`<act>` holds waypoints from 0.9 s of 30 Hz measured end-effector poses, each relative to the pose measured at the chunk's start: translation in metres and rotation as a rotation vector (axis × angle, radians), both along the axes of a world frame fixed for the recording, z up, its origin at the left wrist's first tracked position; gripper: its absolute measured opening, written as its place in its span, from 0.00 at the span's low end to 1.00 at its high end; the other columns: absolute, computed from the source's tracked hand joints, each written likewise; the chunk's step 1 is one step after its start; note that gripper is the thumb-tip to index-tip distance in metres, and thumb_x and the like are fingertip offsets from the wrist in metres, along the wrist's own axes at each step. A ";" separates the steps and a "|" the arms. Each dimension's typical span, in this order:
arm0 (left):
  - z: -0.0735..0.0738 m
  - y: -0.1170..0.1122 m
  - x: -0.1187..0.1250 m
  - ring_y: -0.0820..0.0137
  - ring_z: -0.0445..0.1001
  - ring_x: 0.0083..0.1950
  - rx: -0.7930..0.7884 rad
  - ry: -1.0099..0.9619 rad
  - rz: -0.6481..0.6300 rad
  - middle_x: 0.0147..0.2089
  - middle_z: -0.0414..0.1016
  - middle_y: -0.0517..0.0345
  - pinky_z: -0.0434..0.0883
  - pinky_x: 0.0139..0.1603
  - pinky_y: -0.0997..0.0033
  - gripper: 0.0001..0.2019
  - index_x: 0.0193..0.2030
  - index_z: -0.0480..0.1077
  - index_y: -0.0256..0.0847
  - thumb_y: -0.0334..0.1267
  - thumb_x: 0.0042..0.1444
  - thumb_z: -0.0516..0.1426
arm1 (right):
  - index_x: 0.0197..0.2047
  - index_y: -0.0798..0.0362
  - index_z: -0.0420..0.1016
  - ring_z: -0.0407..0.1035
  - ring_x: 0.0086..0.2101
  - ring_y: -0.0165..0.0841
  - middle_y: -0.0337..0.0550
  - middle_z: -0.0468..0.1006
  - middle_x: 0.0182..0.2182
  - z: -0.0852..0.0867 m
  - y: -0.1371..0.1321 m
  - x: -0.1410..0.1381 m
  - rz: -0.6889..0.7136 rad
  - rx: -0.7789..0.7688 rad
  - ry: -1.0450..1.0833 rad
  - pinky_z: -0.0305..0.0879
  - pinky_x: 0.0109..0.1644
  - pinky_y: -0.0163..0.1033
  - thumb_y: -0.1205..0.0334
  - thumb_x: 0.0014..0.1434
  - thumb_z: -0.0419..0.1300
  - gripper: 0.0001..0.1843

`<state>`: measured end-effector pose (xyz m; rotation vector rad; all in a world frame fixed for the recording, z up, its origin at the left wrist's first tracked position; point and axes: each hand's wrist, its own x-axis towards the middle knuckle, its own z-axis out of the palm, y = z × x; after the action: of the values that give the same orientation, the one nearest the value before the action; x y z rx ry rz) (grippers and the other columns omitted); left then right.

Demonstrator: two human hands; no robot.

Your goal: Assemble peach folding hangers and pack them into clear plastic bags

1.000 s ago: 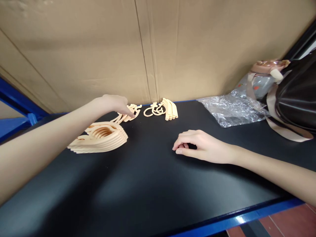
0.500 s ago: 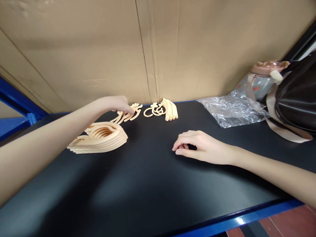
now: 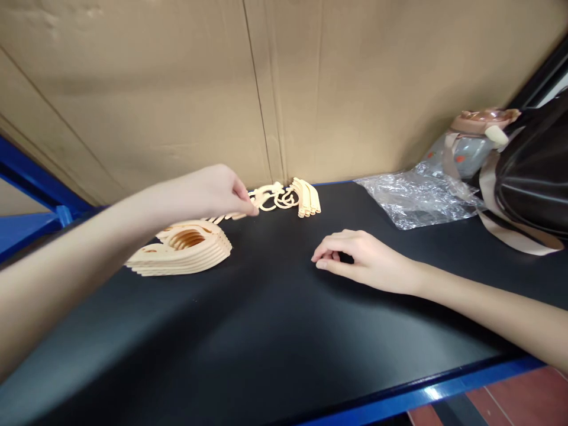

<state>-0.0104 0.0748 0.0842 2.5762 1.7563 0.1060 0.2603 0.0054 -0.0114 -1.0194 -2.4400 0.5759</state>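
My left hand (image 3: 228, 192) is closed in a pinch at the back of the black table, above a row of cream curved pieces (image 3: 222, 218). A slim curved cream piece (image 3: 265, 190) appears to extend from its fingers, slightly blurred. Below my left forearm lies a stack of cream plastic hanger bodies (image 3: 195, 251). Cream hooks (image 3: 287, 199) lie right of my left hand, beside a bundle of short cream tubes (image 3: 307, 198). My right hand (image 3: 355, 257) rests on the tabletop, fingers loosely curled with thumb and forefinger tips close together, nothing visible in them.
A crumpled clear plastic bag (image 3: 419, 198) lies at the back right. Behind it stand a clear bottle with a pink lid (image 3: 470, 139) and a dark bag (image 3: 536, 171) beside a pale strap. Cardboard (image 3: 355, 83) lines the back, and a blue rail (image 3: 426, 393) edges the front.
My left hand has moved right and a little nearer, and a curved cream piece appears to have come along with it. My right hand has hardly moved.
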 end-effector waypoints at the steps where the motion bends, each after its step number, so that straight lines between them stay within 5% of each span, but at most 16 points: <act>1: -0.007 -0.013 0.005 0.72 0.64 0.19 -0.081 -0.015 0.015 0.18 0.69 0.62 0.57 0.21 0.72 0.15 0.25 0.76 0.42 0.52 0.49 0.61 | 0.41 0.51 0.77 0.71 0.32 0.29 0.36 0.79 0.32 -0.001 0.001 0.001 -0.034 -0.002 0.012 0.62 0.44 0.37 0.56 0.66 0.57 0.10; 8: -0.054 -0.087 0.023 0.73 0.64 0.19 -0.185 -0.050 -0.066 0.20 0.68 0.66 0.54 0.19 0.74 0.07 0.24 0.71 0.45 0.41 0.50 0.58 | 0.41 0.51 0.78 0.72 0.31 0.28 0.37 0.79 0.31 -0.004 0.007 0.002 -0.110 -0.036 0.064 0.64 0.38 0.34 0.57 0.65 0.57 0.10; 16: -0.077 -0.081 0.007 0.76 0.62 0.22 -0.010 -0.150 -0.324 0.25 0.64 0.67 0.56 0.23 0.76 0.07 0.29 0.63 0.42 0.38 0.58 0.54 | 0.44 0.50 0.78 0.70 0.30 0.29 0.36 0.76 0.28 -0.004 0.006 -0.002 -0.102 -0.004 -0.008 0.63 0.39 0.37 0.49 0.63 0.59 0.16; 27: -0.096 -0.093 0.010 0.74 0.71 0.31 0.219 -0.168 -0.364 0.36 0.73 0.61 0.58 0.24 0.76 0.07 0.38 0.71 0.41 0.35 0.63 0.52 | 0.47 0.48 0.78 0.68 0.28 0.30 0.36 0.73 0.26 -0.006 0.003 -0.004 -0.102 0.059 -0.109 0.61 0.40 0.39 0.48 0.64 0.56 0.17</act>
<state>-0.0002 -0.0186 -0.0116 2.8886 1.2607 0.5149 0.2560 0.0085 -0.0173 -1.1718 -2.4654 0.4220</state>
